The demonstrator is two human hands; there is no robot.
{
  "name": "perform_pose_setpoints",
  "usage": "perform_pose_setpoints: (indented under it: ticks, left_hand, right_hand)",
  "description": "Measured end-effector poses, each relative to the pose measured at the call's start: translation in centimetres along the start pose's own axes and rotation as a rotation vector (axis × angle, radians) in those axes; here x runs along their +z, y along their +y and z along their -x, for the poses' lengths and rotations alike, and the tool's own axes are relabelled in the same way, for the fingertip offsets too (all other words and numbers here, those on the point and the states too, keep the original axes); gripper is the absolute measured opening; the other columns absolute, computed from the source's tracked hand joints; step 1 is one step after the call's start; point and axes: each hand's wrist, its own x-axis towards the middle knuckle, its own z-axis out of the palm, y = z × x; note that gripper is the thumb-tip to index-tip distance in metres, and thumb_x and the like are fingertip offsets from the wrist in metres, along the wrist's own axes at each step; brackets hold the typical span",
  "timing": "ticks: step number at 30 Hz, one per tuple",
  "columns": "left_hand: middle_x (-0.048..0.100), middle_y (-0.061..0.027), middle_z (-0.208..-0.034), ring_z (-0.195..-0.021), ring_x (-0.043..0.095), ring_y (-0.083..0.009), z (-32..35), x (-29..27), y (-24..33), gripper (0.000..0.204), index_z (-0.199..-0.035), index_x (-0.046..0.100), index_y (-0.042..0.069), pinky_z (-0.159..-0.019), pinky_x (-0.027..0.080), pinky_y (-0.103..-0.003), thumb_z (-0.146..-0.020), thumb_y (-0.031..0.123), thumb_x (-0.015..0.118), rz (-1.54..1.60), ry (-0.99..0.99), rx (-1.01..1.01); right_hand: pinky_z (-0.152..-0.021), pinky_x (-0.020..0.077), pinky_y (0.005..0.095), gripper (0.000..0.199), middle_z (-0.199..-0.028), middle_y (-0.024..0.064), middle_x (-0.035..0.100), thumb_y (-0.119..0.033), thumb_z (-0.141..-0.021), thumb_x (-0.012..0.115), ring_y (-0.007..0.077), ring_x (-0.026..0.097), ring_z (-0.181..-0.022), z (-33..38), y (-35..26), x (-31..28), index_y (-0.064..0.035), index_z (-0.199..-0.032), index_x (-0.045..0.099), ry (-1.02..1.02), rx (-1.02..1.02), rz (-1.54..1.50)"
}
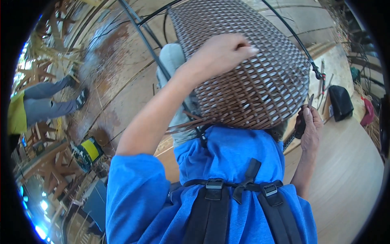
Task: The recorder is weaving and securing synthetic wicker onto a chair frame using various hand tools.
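Note:
A curved panel of brown woven strips [248, 81] lies across my lap, held within a black metal frame [288, 30]. My left hand [225, 53] rests over the upper middle of the weave, fingers curled and thumb against the forefinger. What they pinch, if anything, is hidden. At the panel's right edge, my right hand [310, 128] is closed around a pair of dark-handled scissors [300, 124], the metal tips pointing up and away from me. Several loose strip ends [189, 125] stick out from the panel's near left corner.
A black pouch [340, 102] and a screwdriver-like tool with a red part [323, 83] lie on the wooden board [345, 150] at right. A person in grey trousers [48, 101] stands at left, near a green and yellow cylinder [89, 151]. Scraps litter the floor [122, 81].

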Motion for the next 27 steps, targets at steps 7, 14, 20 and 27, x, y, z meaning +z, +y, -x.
perform_pose_setpoints:
  ticks: [7, 14, 20, 27]
  left_hand:
    - [0.057, -0.0161, -0.075, -0.071, 0.058, -0.0301, 16.6, -3.8, 2.7, 0.028, -0.085, 0.057, 0.001, -0.065, 0.045, -0.037, -0.084, 0.029, 0.058, -0.006, 0.005, -0.503]
    - [0.057, -0.0067, -0.076, -0.071, 0.054, -0.0137, 20.8, -0.2, 2.1, 0.021, -0.093, 0.058, 0.002, -0.064, 0.044, -0.028, -0.083, 0.02, 0.064, 0.124, 0.117, -0.698]
    - [0.06, -0.0101, -0.08, -0.074, 0.058, -0.0247, 20.7, 1.0, 1.8, 0.021, -0.089, 0.061, 0.004, -0.067, 0.044, -0.036, -0.08, 0.022, 0.065, -0.114, 0.16, -0.579]
    - [0.058, -0.0112, -0.082, -0.079, 0.057, -0.0291, 20.3, 0.6, 1.7, 0.02, -0.083, 0.061, 0.005, -0.073, 0.043, -0.042, -0.075, 0.022, 0.069, -0.366, 0.163, -0.482]
  right_hand:
    - [-0.049, 0.0381, 0.0186, 0.021, -0.065, -0.0031, 0.05, -0.028, -0.09, 0.058, 0.0046, 0.047, -0.055, -0.4, -0.1, 0.1, -0.007, -0.085, 0.056, 0.012, -0.032, 0.02]
    - [-0.049, 0.036, 0.0172, 0.019, -0.068, -0.0028, 0.05, -0.024, -0.092, 0.056, 0.0031, 0.043, -0.054, -1.3, -1.7, 1.1, -0.0056, -0.089, 0.059, 0.021, -0.189, 0.172]
    - [-0.047, 0.0316, 0.0175, 0.024, -0.063, -0.0043, 0.048, -0.027, -0.091, 0.056, 0.0023, 0.041, -0.053, -1.8, -3.4, 2.0, -0.0034, -0.093, 0.062, -0.033, -0.185, 0.457]
    - [-0.048, 0.0324, 0.0184, 0.023, -0.062, -0.0044, 0.047, -0.026, -0.089, 0.059, 0.0028, 0.04, -0.053, -1.7, -3.5, 2.1, -0.0036, -0.096, 0.062, 0.024, -0.198, 0.579]
